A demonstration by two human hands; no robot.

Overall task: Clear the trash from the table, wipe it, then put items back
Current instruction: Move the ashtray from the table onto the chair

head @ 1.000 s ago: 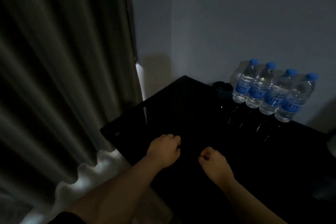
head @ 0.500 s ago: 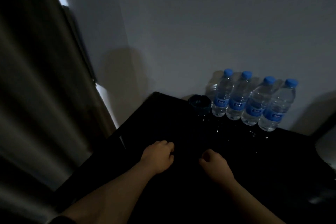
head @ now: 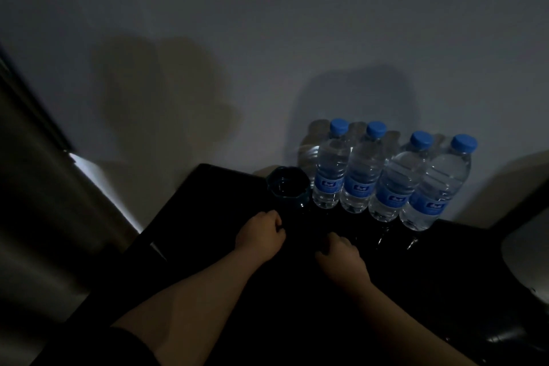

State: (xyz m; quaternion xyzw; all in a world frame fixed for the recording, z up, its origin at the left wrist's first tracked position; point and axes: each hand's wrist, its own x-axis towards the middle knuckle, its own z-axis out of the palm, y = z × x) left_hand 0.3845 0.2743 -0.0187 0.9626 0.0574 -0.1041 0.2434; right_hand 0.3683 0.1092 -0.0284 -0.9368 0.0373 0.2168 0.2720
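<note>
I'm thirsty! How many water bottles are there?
4. Upright in a row along the wall: first bottle beside the dark cup, second bottle, third bottle, fourth bottle farthest right. Pale shapes behind look like shadows.

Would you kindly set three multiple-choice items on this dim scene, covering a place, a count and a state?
1. Where does the dark round dish stand on the black table?
A. left of the bottle row
B. right of the row
C. on top of a bottle
2. How many clear plastic water bottles with blue caps are there?
A. two
B. four
C. six
3. How do the bottles stand?
A. lying down
B. upright, uncapped
C. upright, capped
Answers: 1 A, the dish sits beside the leftmost bottle; 2 B, four blue caps show; 3 C, each stands with its cap on.
</note>
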